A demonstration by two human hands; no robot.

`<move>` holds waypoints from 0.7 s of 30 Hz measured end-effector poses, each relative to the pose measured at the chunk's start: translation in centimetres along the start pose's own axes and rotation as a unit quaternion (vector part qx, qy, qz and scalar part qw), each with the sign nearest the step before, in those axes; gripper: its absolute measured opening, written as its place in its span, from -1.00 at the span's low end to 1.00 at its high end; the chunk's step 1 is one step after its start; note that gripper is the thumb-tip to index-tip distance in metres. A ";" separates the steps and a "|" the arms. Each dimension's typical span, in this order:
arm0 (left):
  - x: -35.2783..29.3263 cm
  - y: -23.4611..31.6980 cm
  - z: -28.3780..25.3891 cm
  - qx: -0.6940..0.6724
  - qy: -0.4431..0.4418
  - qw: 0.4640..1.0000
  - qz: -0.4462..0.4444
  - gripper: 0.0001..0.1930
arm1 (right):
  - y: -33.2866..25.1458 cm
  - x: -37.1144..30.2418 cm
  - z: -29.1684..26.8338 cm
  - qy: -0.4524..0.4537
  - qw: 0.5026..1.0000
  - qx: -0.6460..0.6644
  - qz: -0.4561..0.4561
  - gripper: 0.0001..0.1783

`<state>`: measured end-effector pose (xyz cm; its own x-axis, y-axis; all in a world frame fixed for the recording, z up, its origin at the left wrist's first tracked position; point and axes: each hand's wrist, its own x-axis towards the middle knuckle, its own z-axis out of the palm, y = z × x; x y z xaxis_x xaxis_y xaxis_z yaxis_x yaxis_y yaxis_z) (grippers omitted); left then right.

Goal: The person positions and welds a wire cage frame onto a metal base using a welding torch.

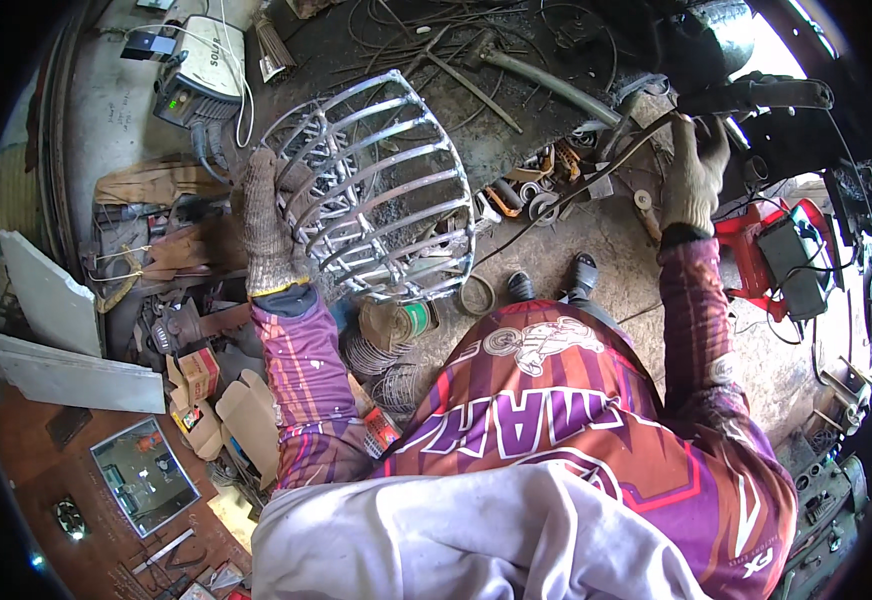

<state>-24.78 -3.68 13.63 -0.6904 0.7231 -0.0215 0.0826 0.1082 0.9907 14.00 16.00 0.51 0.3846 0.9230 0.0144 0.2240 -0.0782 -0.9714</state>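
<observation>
My left hand [264,225], in a grey knitted glove, grips the side of a round metal cage [441,205]. Curved silvery bars form the cage, which is held tilted with crossed bars showing inside it. At the upper right my right hand [696,180], in a pale glove, is raised and closed at a long black object [756,97], whose kind I cannot make out. A thin dark cable [581,187] runs down from near that hand toward the cage. The right fingertips are partly hidden.
A white and black electrical unit [211,60] stands at the upper left. Rods and a hammer-like tool [546,85] lie on the dark surface ahead. A red plastic stool [746,250] holds a black box [794,265] at right. Cardboard boxes [246,425] and wire coils [371,355] sit at left.
</observation>
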 end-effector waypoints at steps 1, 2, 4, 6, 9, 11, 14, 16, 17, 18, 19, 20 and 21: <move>0.2 -0.3 -0.2 -0.012 -0.007 1.000 0.000 -0.65 | 0.4 0.5 0.5 0.000 0.999 0.039 0.007 -0.17; 0.7 -0.8 -0.7 -0.024 -0.014 1.000 0.001 -0.65 | 0.7 0.9 1.0 0.000 0.997 0.077 0.014 -0.17; 0.7 -1.1 -0.8 -0.034 -0.012 0.999 0.003 -0.63 | 1.1 1.3 1.4 0.030 0.998 0.058 0.012 -0.19; 0.3 -1.2 -0.6 -0.031 0.007 0.999 0.008 -0.62 | 2.1 2.6 1.9 0.036 0.999 0.040 0.002 -0.21; 0.4 -1.6 -0.9 -0.017 0.013 1.000 -0.010 -0.59 | 2.2 3.9 1.9 0.029 0.999 0.035 -0.017 -0.27; 0.4 -2.0 -1.3 -0.023 -0.011 1.000 -0.003 -0.59 | 1.4 4.8 1.4 0.013 1.000 0.001 -0.018 -0.26; 0.3 -2.0 -1.7 -0.046 -0.027 0.999 -0.011 -0.62 | 1.6 5.8 1.7 0.004 0.999 -0.005 -0.039 -0.22; 0.2 -2.0 -1.9 -0.055 -0.026 0.998 -0.015 -0.65 | 0.9 5.5 1.4 0.005 0.999 -0.018 -0.034 -0.22; 0.1 -2.1 -1.9 -0.053 -0.023 0.998 -0.014 -0.66 | 1.1 5.5 1.4 0.003 0.999 -0.030 -0.032 -0.20; 0.0 -2.1 -1.9 -0.052 -0.020 0.998 -0.013 -0.67 | 1.4 5.7 1.3 0.002 0.999 -0.042 -0.029 -0.19; -0.2 -2.1 -1.4 -0.058 0.004 0.998 -0.019 -0.69 | 1.7 5.8 1.1 0.004 0.998 -0.056 -0.026 -0.18; -0.8 -1.7 -0.8 -0.061 0.033 0.997 -0.024 -0.71 | 1.3 4.7 1.4 0.053 0.997 -0.038 -0.031 -0.20; -1.3 -1.3 -0.5 -0.065 0.062 0.996 -0.028 -0.73 | 1.0 3.1 1.8 0.101 0.994 -0.019 -0.034 -0.22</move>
<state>-24.40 -5.12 12.41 -0.7759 0.6271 -0.0692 -0.0470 0.0519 0.9975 13.79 19.43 -0.82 0.5384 0.8324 0.1315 0.2887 -0.0357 -0.9567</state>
